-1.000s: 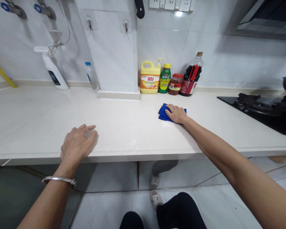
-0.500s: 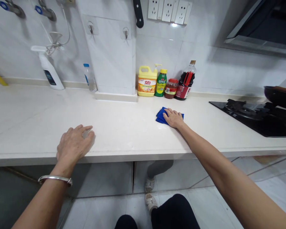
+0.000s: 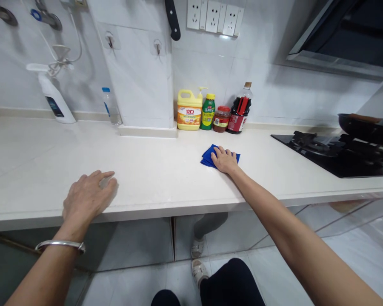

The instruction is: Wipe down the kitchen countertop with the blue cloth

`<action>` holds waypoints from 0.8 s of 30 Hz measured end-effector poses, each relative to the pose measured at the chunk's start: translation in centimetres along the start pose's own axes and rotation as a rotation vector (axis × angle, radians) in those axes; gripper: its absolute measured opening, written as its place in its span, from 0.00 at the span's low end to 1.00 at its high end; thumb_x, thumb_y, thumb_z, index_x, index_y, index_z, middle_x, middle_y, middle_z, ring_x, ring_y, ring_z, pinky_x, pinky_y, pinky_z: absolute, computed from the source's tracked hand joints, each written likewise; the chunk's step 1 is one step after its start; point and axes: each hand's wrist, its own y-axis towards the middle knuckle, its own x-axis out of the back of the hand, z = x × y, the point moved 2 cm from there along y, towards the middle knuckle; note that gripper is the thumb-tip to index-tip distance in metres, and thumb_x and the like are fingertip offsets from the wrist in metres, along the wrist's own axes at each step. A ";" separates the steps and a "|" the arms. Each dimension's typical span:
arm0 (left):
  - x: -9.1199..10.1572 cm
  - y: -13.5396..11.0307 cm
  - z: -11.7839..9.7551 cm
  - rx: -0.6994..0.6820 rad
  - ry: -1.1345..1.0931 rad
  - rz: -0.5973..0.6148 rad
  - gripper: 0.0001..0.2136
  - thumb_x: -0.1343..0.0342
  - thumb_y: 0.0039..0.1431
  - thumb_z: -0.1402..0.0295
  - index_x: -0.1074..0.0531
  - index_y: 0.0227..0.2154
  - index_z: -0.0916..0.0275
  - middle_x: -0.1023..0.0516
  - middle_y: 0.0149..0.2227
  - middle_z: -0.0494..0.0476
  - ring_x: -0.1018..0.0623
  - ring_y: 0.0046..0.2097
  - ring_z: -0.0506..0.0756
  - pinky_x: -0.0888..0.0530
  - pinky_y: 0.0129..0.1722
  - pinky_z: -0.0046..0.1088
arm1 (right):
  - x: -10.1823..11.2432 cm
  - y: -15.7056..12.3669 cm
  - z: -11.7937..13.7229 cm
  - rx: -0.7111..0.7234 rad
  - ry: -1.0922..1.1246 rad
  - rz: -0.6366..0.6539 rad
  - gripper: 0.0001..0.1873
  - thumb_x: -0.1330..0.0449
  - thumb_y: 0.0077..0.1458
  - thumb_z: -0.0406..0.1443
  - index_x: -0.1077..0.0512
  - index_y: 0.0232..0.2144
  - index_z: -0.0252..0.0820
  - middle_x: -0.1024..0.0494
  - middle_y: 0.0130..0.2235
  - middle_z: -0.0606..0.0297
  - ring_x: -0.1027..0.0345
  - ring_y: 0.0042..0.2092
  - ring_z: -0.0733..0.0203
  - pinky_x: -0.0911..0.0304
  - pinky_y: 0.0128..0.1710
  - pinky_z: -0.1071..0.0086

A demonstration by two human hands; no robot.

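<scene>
A folded blue cloth (image 3: 207,156) lies on the white countertop (image 3: 166,170), in front of a row of bottles. My right hand (image 3: 224,160) lies palm down on the cloth with the fingers stretched out flat, covering most of it. My left hand (image 3: 86,199) rests flat on the countertop near its front edge, fingers spread, holding nothing. A metal bangle (image 3: 60,245) sits on my left wrist.
Against the wall stand a yellow detergent jug (image 3: 189,110), a green bottle (image 3: 208,112), a red-lidded jar (image 3: 221,119) and a dark sauce bottle (image 3: 239,110). A white spray bottle (image 3: 52,95) and clear bottle (image 3: 110,106) stand left. A black hob (image 3: 335,155) with a pan (image 3: 367,124) lies right.
The view has tilted up and shifted right, so everything sits further left in the picture. My right hand with the cloth has slid slightly toward me. The left hand stays put.
</scene>
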 end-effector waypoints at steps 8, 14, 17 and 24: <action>-0.2 0.4 0.4 0.005 -0.002 0.005 0.29 0.62 0.65 0.50 0.32 0.64 0.49 0.40 0.71 0.58 0.36 0.68 0.73 0.35 0.65 0.59 | -0.1 -1.2 0.3 0.001 -0.026 -0.017 0.35 0.66 0.71 0.50 0.49 0.73 0.44 0.51 0.76 0.60 0.52 0.71 0.36 0.55 0.69 0.39; -0.2 0.6 0.6 0.019 -0.002 -0.001 0.29 0.62 0.65 0.48 0.32 0.63 0.48 0.38 0.70 0.60 0.35 0.66 0.75 0.33 0.63 0.61 | 0.1 -3.0 1.0 0.014 -0.035 -0.027 0.35 0.65 0.71 0.48 0.48 0.73 0.42 0.51 0.75 0.58 0.53 0.71 0.33 0.56 0.68 0.37; -0.3 0.6 0.6 0.030 -0.002 0.002 0.29 0.62 0.65 0.47 0.32 0.63 0.47 0.39 0.70 0.59 0.35 0.67 0.75 0.33 0.62 0.63 | 0.2 -3.9 1.4 0.038 -0.032 -0.021 0.35 0.65 0.71 0.48 0.48 0.73 0.41 0.51 0.75 0.57 0.53 0.71 0.32 0.57 0.69 0.36; -0.4 0.8 0.7 0.015 0.014 0.000 0.29 0.62 0.65 0.46 0.32 0.63 0.48 0.38 0.69 0.61 0.34 0.66 0.75 0.32 0.62 0.62 | 0.5 -6.3 2.0 0.113 -0.052 -0.007 0.35 0.64 0.71 0.48 0.49 0.73 0.41 0.51 0.76 0.56 0.54 0.71 0.31 0.57 0.68 0.35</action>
